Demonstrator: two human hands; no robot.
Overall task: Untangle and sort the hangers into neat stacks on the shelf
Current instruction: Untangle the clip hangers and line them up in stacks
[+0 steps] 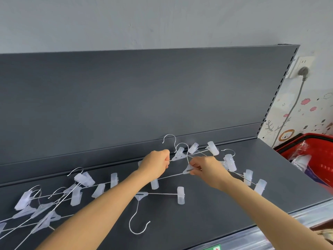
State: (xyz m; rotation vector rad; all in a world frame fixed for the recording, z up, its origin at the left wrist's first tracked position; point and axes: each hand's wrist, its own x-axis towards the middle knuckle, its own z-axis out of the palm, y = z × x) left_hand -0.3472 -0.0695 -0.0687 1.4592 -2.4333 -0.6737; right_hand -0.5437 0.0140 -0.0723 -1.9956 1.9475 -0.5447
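Nearest on the dark shelf (198, 222) lies one lone hanger (142, 194), hook toward the viewer, one clip showing and its left half hidden under the left forearm; the left heap of hangers (45, 208) runs off the frame edge, three hooks countable, the hangers themselves too overlapped to count. Farther in, the left grip (156, 164) is curled round a wire bar and the right grip (205, 168) pinches a plastic centre piece of the tangled hangers (213, 147), three hooks showing, parts hidden behind the hands. Beyond, a red basket (286, 149) is cut off at right, and one plug (303, 71) sits in a wall socket
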